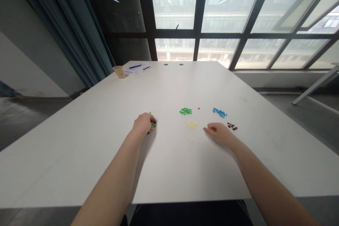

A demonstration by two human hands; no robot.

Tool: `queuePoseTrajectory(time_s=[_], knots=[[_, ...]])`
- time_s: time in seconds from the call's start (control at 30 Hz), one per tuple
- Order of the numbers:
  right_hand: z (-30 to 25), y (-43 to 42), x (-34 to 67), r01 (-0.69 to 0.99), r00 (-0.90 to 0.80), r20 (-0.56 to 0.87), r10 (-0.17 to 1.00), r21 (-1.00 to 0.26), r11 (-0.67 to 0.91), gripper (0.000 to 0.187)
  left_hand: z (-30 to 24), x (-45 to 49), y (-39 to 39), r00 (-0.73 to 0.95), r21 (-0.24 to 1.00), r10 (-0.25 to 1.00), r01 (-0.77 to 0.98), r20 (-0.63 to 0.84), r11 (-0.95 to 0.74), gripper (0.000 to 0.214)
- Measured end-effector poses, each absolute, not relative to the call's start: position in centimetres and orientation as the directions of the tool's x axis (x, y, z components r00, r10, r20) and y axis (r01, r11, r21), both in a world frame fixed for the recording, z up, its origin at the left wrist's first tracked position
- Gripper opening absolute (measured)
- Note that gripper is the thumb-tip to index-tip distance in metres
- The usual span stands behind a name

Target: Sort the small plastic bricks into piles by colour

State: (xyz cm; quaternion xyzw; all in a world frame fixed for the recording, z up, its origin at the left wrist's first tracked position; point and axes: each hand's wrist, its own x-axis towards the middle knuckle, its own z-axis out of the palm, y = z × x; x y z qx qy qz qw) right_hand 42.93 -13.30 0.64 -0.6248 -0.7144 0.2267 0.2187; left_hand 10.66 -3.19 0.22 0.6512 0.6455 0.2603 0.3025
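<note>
My left hand rests on the white table, its fingers curled over a small mixed pile of coloured beads. Whether it grips any bead is hidden. My right hand lies on the table with fingers pressed together, pointing left towards a pale yellow bead pile. A green bead pile and a blue bead pile lie farther back. A few dark brown beads sit just right of my right hand. One red bead lies alone between green and blue.
A paper cup stands at the table's far left, beside papers with a blue pen. Large windows with dark frames rise behind the table, and a dark curtain hangs at the left. A couple of tiny white beads lie near the yellow pile.
</note>
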Motion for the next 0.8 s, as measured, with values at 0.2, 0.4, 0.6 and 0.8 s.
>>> queuePoseTrajectory(time_s=[0.2,0.4,0.6,0.8], knots=[[1.1,-13.4,43.2,0.786,-0.114,0.041,0.993,-0.607,0.115,0.035,0.4,11.0,-3.0,0.044,0.639,0.998,0.766,0.051,-0.067,0.017],[1.5,-13.5,43.3,0.786,-0.099,0.054,0.994,-0.608,0.112,0.036,1.3,11.3,-3.7,0.116,0.705,0.993,0.702,0.023,-0.098,0.013],[1.3,-13.6,43.3,0.783,-0.110,0.063,0.992,-0.609,0.125,0.036,2.9,12.8,-4.2,0.160,0.856,0.986,0.502,0.046,-0.121,0.014],[1.3,-13.6,43.2,0.786,-0.117,0.056,0.992,-0.605,0.127,0.035,3.7,16.0,-6.3,0.321,0.977,0.947,-0.192,-0.025,0.091,0.034]])
